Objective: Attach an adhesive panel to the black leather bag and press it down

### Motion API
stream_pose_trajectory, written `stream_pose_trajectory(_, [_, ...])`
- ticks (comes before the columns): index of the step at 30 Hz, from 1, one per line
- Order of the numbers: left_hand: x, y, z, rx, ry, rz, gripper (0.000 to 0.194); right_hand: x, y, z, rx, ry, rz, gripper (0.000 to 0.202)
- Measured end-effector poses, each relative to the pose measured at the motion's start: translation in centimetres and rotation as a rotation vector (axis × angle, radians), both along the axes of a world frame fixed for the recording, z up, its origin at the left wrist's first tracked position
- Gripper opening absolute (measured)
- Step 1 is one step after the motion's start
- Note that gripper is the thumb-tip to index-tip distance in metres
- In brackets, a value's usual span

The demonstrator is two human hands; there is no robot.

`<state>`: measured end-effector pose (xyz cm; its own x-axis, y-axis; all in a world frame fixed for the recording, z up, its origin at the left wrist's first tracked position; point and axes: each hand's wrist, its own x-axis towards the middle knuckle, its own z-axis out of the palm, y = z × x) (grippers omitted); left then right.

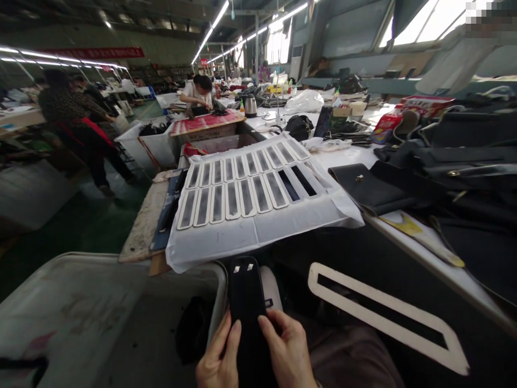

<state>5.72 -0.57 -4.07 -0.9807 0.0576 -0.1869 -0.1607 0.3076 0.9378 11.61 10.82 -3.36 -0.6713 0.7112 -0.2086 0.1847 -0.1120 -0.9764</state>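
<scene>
Black strip (247, 293) being held at the lower centre

At the bottom centre of the frame, the left hand (220, 350) is pinching the strip's left edge between thumb and fingers, and the right hand (288, 345) is gripping its right edge in the same way. The strip is pointing up the frame, its rounded end showing 2 small shiny bits (237, 268); its lower end is disappearing into the dark between the wrists.

The step in hand seems to be steadying or checking this strip; whether the fingers are also bending it, I cannot tell. The next move is probably calling for an even hold on each edge, without knocking the grey bin (72, 255) at lower left.

On a white sheet (214, 245) at the centre, 2 rows of pale-rimmed pieces (247, 198) are lying. A loose pale frame (379, 296) is resting on a dark surface (407, 269) at lower right.
</scene>
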Motion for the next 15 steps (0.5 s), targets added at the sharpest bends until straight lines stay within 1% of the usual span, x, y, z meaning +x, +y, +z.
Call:
stream_pose_trajectory(3, [0.1,0.1,0.1,0.031,-0.03,0.022,0.024,0.0,0.0,0.1,-0.007,0.002,0.005,0.037])
stream_pose_trajectory(5, [0.2,0.2,0.3,0.054,-0.056,0.023,0.026,0.0,0.1,0.1,-0.054,0.01,0.02,0.037])
stream_pose_trajectory(7, [0.3,0.3,0.6,0.079,-0.087,0.014,0.029,0.1,0.4,0.3,-0.151,0.032,0.01,0.038])
stream_pose_trajectory(9, [0.1,0.3,0.7,0.125,-0.109,-0.011,0.032,0.4,1.0,0.7,-0.293,0.052,0.02,0.04])
stream_pose_trajectory(11, [-0.6,0.1,0.7,0.192,-0.1,-0.035,0.038,0.9,2.0,1.5,-0.434,0.061,0.045,0.039])
stream_pose_trajectory(13, [-1.8,-0.3,0.4,0.249,-0.062,-0.036,0.048,1.5,3.4,2.7,-0.531,0.061,0.074,0.037])
stream_pose_trajectory(15, [-3.2,-0.8,0.0,0.305,-0.087,-0.013,0.067,2.0,4.9,4.1,-0.602,0.051,0.112,0.034])
